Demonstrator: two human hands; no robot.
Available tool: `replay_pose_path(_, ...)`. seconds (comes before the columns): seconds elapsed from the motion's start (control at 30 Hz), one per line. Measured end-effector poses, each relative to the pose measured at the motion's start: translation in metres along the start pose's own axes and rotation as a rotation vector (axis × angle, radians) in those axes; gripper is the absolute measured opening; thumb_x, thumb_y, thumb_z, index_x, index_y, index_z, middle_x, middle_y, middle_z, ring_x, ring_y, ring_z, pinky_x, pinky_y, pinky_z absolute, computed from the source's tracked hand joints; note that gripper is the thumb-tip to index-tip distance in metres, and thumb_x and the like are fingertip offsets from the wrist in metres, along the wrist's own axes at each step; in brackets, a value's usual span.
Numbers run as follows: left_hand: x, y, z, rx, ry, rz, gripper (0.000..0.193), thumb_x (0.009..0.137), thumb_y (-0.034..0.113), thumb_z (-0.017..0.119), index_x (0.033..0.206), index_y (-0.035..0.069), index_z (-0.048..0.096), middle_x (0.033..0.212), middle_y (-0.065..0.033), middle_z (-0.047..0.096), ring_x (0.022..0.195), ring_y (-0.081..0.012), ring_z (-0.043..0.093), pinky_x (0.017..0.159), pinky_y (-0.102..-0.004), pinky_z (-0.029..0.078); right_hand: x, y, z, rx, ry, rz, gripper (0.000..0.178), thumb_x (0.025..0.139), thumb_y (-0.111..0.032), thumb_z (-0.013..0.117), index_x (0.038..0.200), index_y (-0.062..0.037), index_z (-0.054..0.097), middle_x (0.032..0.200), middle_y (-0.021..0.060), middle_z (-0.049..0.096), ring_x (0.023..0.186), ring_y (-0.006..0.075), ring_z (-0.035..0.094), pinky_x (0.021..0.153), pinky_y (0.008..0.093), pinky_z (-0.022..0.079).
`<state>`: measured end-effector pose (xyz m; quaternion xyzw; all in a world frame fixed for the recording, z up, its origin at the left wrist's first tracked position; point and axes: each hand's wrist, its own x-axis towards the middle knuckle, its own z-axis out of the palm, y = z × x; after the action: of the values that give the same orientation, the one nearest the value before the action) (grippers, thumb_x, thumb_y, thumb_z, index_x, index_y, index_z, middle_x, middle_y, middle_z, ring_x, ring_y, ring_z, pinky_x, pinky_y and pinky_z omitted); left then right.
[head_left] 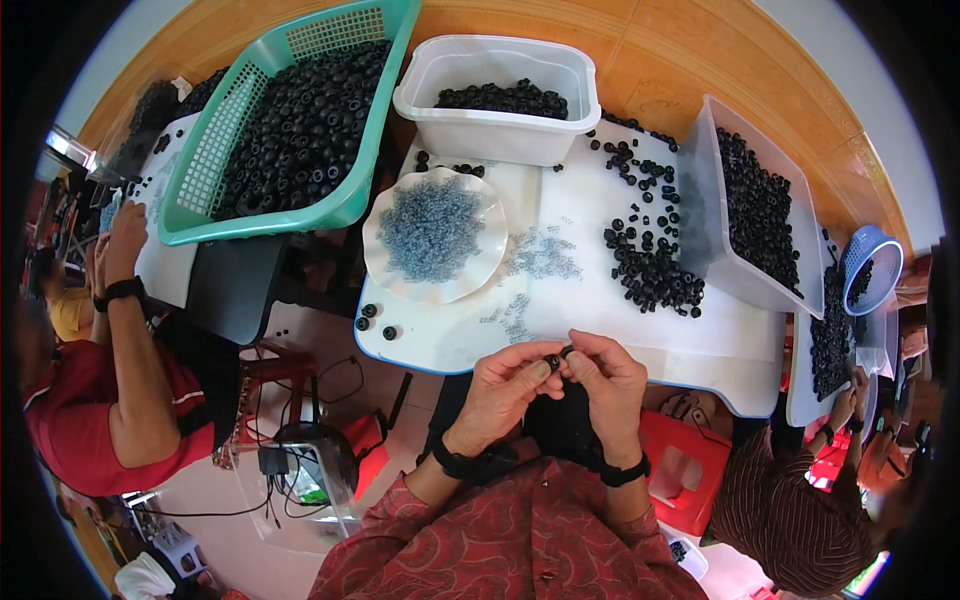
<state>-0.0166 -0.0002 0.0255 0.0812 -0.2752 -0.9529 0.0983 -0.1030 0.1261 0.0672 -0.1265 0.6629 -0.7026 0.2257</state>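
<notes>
My left hand (500,392) and my right hand (612,388) meet just off the near edge of the white table. Between the left thumb and fingers I pinch a small round black part (552,362) with a hole in it. Close against it, my right fingertips pinch another small black piece (567,351), mostly hidden by the fingers. Beyond my hands stands a white scalloped plate (376,250) heaped with tiny translucent grey-blue pieces (432,230). Loose black parts (650,265) lie in a spread on the table's right side. A few more black rings (389,332) sit at the left corner.
Behind the plate is a white tub (500,142) of black parts. A translucent bin (715,235) of them leans at right, near a blue basket (885,250). A green basket (270,232) stands at left. One person (110,400) works at left, another (800,510) at right.
</notes>
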Motion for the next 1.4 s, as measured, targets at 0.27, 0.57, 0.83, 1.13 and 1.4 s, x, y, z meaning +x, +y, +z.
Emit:
replay_pose_path(0.27,0.000,-0.001,0.001,-0.050,-0.032,0.007,0.028,0.098,0.005,0.056,0.124,-0.004,0.059,0.104,-0.0119,0.067,0.088,-0.0150,0.066,0.080,-0.0308,0.057,0.003,0.008,-0.003,0.195,-0.068,-0.012,0.015,0.091,0.001,0.066,0.105,0.0019,0.069,0.092,0.0042,0.067,0.082,0.0096,0.063,0.076,0.0230,0.052)
replay_pose_path(0.57,0.000,-0.001,-0.002,-0.062,-0.048,0.040,0.027,0.098,0.003,0.055,0.124,-0.003,0.060,0.107,-0.0116,0.067,0.090,-0.0151,0.066,0.082,-0.0325,0.058,0.002,-0.001,0.002,0.154,-0.113,-0.084,0.012,0.090,0.003,0.064,0.102,0.0030,0.068,0.098,0.0059,0.063,0.089,0.0128,0.062,0.081,0.0245,0.049)
replay_pose_path(0.83,0.000,0.001,0.004,-0.042,0.017,0.047,0.027,0.098,0.004,0.056,0.124,-0.003,0.058,0.097,-0.0105,0.068,0.085,-0.0159,0.067,0.080,-0.0315,0.058,0.002,-0.001,0.002,0.109,-0.118,-0.101,0.012,0.090,0.004,0.064,0.101,0.0035,0.068,0.098,0.0052,0.060,0.087,0.0113,0.060,0.080,0.0235,0.048)
replay_pose_path(1.13,-0.001,0.002,0.004,-0.034,0.020,0.041,0.027,0.097,0.004,0.057,0.123,-0.004,0.058,0.099,-0.0108,0.068,0.085,-0.0155,0.067,0.079,-0.0314,0.058,0.001,0.001,0.002,0.087,-0.113,-0.109,0.011,0.089,0.004,0.065,0.100,0.0033,0.067,0.098,0.0052,0.060,0.087,0.0107,0.059,0.079,0.0229,0.047)
replay_pose_path(1.4,-0.001,0.000,0.003,-0.026,0.031,0.044,0.026,0.097,0.003,0.057,0.122,-0.004,0.058,0.098,-0.0112,0.068,0.085,-0.0157,0.067,0.079,-0.0314,0.058,0.002,0.003,0.002,0.072,-0.121,-0.120,0.011,0.089,0.003,0.065,0.100,0.0030,0.067,0.098,0.0051,0.060,0.088,0.0108,0.058,0.080,0.0231,0.047)
